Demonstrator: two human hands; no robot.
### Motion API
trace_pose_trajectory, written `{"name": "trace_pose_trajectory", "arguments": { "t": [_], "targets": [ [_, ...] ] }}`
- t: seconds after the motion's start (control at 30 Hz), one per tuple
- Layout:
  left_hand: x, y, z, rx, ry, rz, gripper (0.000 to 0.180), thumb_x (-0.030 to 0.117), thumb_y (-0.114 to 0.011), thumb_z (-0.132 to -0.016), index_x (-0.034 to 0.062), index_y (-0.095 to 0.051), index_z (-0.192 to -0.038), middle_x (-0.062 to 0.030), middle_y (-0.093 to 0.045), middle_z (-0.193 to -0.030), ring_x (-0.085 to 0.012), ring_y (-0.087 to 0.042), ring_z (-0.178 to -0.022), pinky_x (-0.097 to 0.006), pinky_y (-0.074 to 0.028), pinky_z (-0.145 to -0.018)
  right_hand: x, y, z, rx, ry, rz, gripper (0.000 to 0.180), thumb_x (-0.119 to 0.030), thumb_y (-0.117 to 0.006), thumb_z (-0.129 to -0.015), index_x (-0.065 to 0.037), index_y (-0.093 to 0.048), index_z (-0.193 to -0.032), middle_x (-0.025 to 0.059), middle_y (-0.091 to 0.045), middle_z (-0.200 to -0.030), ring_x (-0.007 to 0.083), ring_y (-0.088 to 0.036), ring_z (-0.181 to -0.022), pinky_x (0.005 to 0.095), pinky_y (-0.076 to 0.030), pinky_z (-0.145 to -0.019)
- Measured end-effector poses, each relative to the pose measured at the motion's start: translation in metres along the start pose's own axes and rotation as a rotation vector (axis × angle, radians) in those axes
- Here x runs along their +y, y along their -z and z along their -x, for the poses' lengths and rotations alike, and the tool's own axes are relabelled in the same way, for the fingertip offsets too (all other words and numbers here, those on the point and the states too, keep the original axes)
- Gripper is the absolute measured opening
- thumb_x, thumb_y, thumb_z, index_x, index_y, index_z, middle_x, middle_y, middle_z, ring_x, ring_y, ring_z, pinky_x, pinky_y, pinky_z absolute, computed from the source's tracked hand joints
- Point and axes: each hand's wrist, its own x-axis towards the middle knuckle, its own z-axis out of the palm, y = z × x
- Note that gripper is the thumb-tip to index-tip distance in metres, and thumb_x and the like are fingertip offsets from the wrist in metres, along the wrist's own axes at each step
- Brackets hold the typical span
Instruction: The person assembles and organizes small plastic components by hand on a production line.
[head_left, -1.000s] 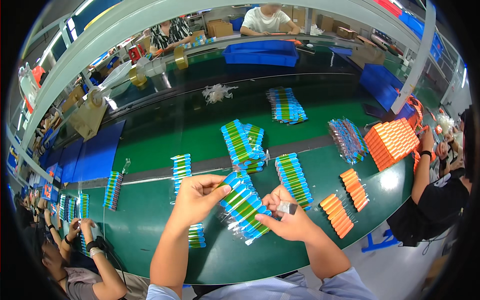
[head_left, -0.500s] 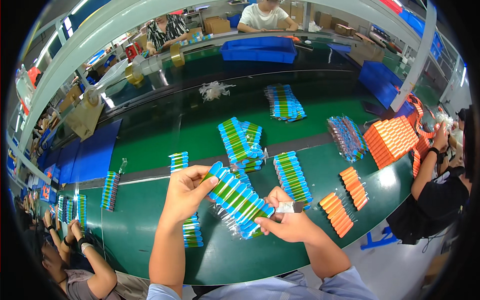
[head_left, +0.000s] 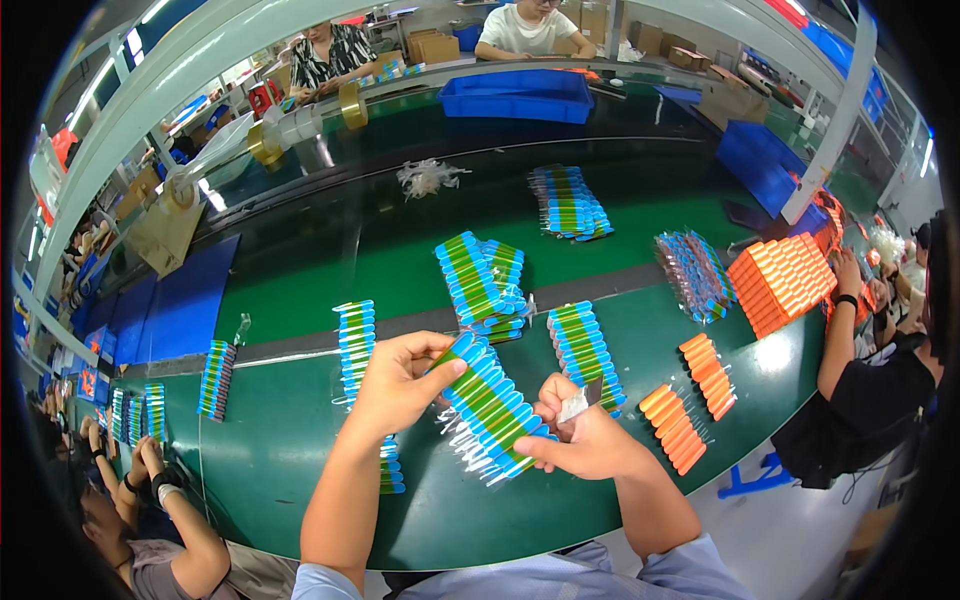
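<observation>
My left hand (head_left: 398,385) pinches the upper left end of a strip of slim blue pieces (head_left: 497,405). A green band crosses the pieces, and thin pale tips stick out along its lower left side. My right hand (head_left: 590,440) grips the strip's lower right end, thumb on top. A small white-and-dark piece (head_left: 573,406) is also in the right hand's curled fingers; its kind is unclear. The strip is tilted above the green table (head_left: 290,490). Another blue-and-green strip (head_left: 357,350) lies beyond my left hand, and one more (head_left: 583,350) lies beyond the right.
A stack of blue-and-green strips (head_left: 470,280) lies ahead, with another pile (head_left: 570,205) on the belt. Orange strips (head_left: 673,428) and a stacked orange block (head_left: 780,285) are at right. A blue tray (head_left: 516,100) stands far off. Co-workers sit on both sides.
The held strip has swung to a steeper slant, its upper end moving right with my left hand. More of the strip beyond that hand shows. The right co-worker's hand has moved left.
</observation>
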Motion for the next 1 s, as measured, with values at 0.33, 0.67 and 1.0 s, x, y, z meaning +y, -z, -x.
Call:
{"name": "trace_pose_trajectory", "arguments": {
  "t": [0.33,0.67,1.0],
  "targets": [
    [0.011,-0.001,-0.01,-0.023,0.057,-0.25,0.023,0.001,-0.069,-0.095,-0.0051,-0.071,-0.117,-0.0071,-0.076,-0.096,-0.0093,-0.071,-0.082,-0.024,-0.058,-0.061,0.001,-0.01,-0.008,0.124,-0.184,-0.076,0.041,-0.003,-0.072,-0.092,-0.01,-0.032,-0.096,-0.0013,-0.047,-0.079,0.0065,-0.06,-0.06,0.0244,-0.048,-0.046],
    [-0.006,0.002,-0.014,-0.015,-0.192,-0.697,0.025,0.007,-0.079,-0.083,0.0014,-0.076,-0.108,-0.0085,-0.071,-0.092,-0.0188,-0.065,-0.079,-0.034,-0.053,-0.071,0.004,-0.016,-0.01,0.311,-0.117,0.729,0.045,-0.02,-0.083,-0.082,-0.007,-0.044,-0.099,0.0093,-0.065,-0.071,0.0188,-0.066,-0.061,0.0349,-0.05,-0.055],
    [-0.017,-0.001,-0.019,0.048,-0.238,-0.818,0.023,0.011,-0.083,-0.079,0.003,-0.075,-0.099,-0.0096,-0.066,-0.096,-0.028,-0.061,-0.098,-0.039,-0.051,-0.087,0.02,-0.007,-0.009,0.287,0.127,0.198,0.049,0.001,-0.078,-0.085,-0.013,-0.032,-0.097,0.0041,-0.058,-0.079,0.0066,-0.058,-0.064,0.0254,-0.04,-0.049]
  ]
}}
